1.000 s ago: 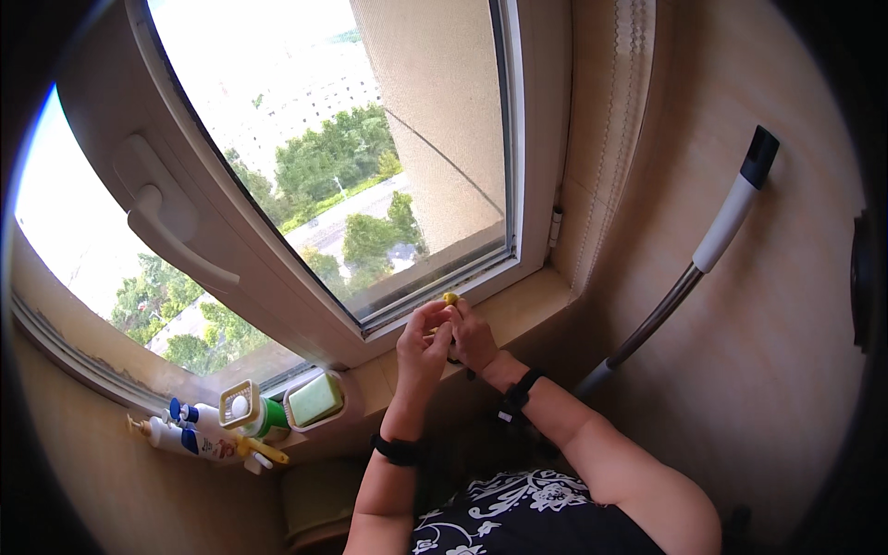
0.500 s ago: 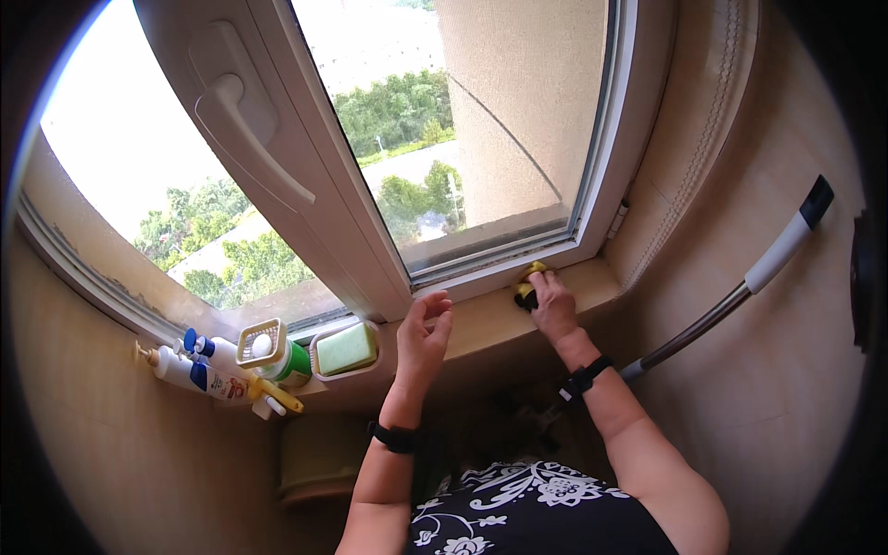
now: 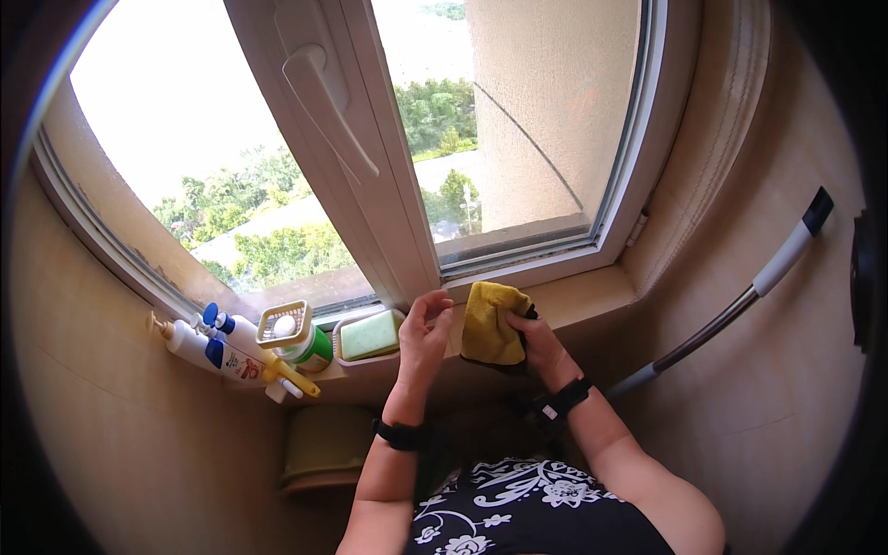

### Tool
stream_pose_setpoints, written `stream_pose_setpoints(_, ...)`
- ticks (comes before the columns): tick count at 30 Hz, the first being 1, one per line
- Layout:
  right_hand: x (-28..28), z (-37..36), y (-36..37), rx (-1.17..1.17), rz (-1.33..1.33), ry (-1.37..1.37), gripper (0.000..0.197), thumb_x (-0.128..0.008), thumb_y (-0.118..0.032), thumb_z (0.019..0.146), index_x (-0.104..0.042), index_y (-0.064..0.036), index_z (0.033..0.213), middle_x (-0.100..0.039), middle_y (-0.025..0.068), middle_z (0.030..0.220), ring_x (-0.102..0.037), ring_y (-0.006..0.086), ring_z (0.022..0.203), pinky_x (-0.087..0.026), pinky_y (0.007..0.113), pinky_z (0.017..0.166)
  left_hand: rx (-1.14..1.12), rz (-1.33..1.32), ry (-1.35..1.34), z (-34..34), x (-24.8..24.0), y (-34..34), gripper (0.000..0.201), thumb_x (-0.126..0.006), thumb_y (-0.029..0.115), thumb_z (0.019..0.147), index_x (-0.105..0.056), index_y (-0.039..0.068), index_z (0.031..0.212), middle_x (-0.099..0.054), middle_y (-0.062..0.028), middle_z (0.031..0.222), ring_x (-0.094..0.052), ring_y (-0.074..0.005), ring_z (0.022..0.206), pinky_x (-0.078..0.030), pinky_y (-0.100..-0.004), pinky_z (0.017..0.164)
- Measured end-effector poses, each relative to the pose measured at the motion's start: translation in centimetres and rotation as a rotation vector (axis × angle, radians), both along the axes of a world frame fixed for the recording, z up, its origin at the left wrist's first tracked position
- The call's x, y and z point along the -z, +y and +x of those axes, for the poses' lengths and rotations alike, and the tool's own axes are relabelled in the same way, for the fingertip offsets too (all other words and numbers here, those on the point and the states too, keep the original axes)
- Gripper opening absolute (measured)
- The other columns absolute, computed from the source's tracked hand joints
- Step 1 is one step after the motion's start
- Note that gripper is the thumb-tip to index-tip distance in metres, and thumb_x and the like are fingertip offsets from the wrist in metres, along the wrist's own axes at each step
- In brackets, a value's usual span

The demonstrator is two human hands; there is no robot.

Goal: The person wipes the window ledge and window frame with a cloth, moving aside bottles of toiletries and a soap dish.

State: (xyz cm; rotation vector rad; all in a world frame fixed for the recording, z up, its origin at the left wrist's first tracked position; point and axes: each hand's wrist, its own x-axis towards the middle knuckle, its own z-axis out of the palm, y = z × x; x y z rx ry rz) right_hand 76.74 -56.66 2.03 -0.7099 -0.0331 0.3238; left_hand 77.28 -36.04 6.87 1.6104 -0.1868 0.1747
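Note:
My right hand (image 3: 546, 347) grips a yellow cloth (image 3: 493, 322) with a dark edge, its thumb pressed on the front. The cloth hangs partly spread just before the window sill (image 3: 583, 294). To its left my left hand (image 3: 425, 338) is raised by the lower window frame, fingers loosely bent and apart, with nothing visible in them. Close to this hand stands a white tray (image 3: 342, 355) holding a pale green and yellow sponge (image 3: 369, 335).
At the sill's left are pump bottles (image 3: 191, 346), a soap basket (image 3: 271, 329) on a green-and-white container (image 3: 317, 350), and a yellow-handled tool (image 3: 298, 378). A window handle (image 3: 328, 106) juts inward. A pole with a grey grip (image 3: 786, 250) leans right; a greenish basin (image 3: 324, 439) sits below.
My right hand has lifted the cloth off the sill and drawn it back toward me, where it now hangs spread. My left hand keeps its bent pose. The view has shifted.

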Motion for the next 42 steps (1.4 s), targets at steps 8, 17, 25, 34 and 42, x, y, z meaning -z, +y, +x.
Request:
stream_pose_setpoints(8,-0.4,-1.8,-2.5,0.07,0.122,0.083,0.038,-0.061,-0.017,0.096,-0.055,-0.0025,0.13,-0.065,0.0091,0.121,-0.063,0.0212,0.111,-0.051,0.036,0.097,0.247,0.068,0.167,0.5,0.9,-4.1,0.029,-0.069,0.017,0.092,-0.064,0.002,0.117,-0.066,-0.003,0.101,-0.06,-0.0084,0.086,-0.05,-0.0237,0.077)
stream_pose_setpoints(17,-5.1,0.1,-6.5,0.579,-0.503,-0.279,0.022,-0.072,-0.009,0.09,-0.063,-0.005,0.11,-0.061,0.0012,0.104,-0.056,0.0116,0.098,-0.047,0.03,0.089,0.021,0.56,-0.339,1.8,-0.3,-4.7,0.022,-0.072,0.015,0.086,-0.07,0.009,0.107,-0.067,-0.0074,0.102,-0.066,-0.0202,0.091,-0.054,-0.0302,0.072)
stream_pose_setpoints(25,-4.7,8.3,-10.7,1.549,-1.475,-0.632,0.033,-0.08,-0.006,0.078,-0.063,-0.0074,0.106,-0.052,0.0154,0.115,-0.053,0.0352,0.107,-0.045,0.043,0.095,-0.002,0.478,-0.153,1.0,0.2,-2.5,0.021,-0.072,0.015,0.087,-0.07,0.008,0.107,-0.067,-0.0085,0.104,-0.067,-0.0206,0.094,-0.055,-0.0307,0.073)
stream_pose_setpoints(34,-2.8,7.1,4.8,0.984,-1.567,-1.176,0.023,-0.071,-0.01,0.075,-0.072,-0.0159,0.097,-0.056,0.0043,0.107,-0.055,0.0249,0.096,-0.05,0.035,0.081,-0.146,0.142,-0.194,0.1,-0.5,-2.4,0.011,-0.067,0.002,0.091,-0.07,0.004,0.101,-0.069,-0.0035,0.09,-0.065,-0.0085,0.08,-0.052,-0.0213,0.067)
stream_pose_setpoints(42,-3.4,6.5,-7.4,0.977,-1.847,-1.155,0.026,-0.076,-0.006,0.073,-0.071,-0.0112,0.097,-0.056,0.0076,0.11,-0.055,0.0277,0.099,-0.049,0.039,0.085,-0.115,0.204,-0.322,-0.5,-1.5,-2.2,0.009,-0.067,0.003,0.091,-0.069,0.004,0.1,-0.07,-0.0039,0.09,-0.065,-0.0085,0.078,-0.052,-0.0225,0.065)
